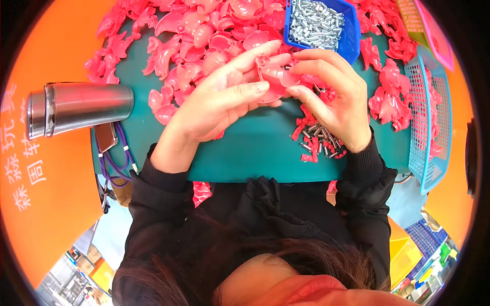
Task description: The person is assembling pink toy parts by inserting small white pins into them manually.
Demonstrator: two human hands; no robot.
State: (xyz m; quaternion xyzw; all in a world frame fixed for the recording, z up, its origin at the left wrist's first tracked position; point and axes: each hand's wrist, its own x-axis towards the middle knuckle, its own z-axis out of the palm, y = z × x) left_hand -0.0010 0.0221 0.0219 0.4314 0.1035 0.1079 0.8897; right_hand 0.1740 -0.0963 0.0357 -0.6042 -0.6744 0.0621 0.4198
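Note:
Above the table's near part, my left hand (pixel 217 97) grips a glossy red plastic shell (pixel 278 77) between thumb and fingers. My right hand (pixel 339 89) is closed at the shell's right side, its thumb and fingertips against it. A small dark bit shows by the right fingertips, too hidden to name. Below the right hand lies a small heap of dark-ended metal cylinders (pixel 322 142) mixed with little red plastic pieces (pixel 301 127). Beyond both hands spreads a large pile of similar red shells (pixel 204 30).
At the back, a blue tray (pixel 352 38) holds silvery metal cylinders (pixel 316 25). A steel tumbler (pixel 89 108) lies on its side at left, near a purple cord (pixel 121 145). Right stand a light-blue basket (pixel 421 122) and a pink basket (pixel 434 33). The green table (pixel 240 158) has its edge close to me.

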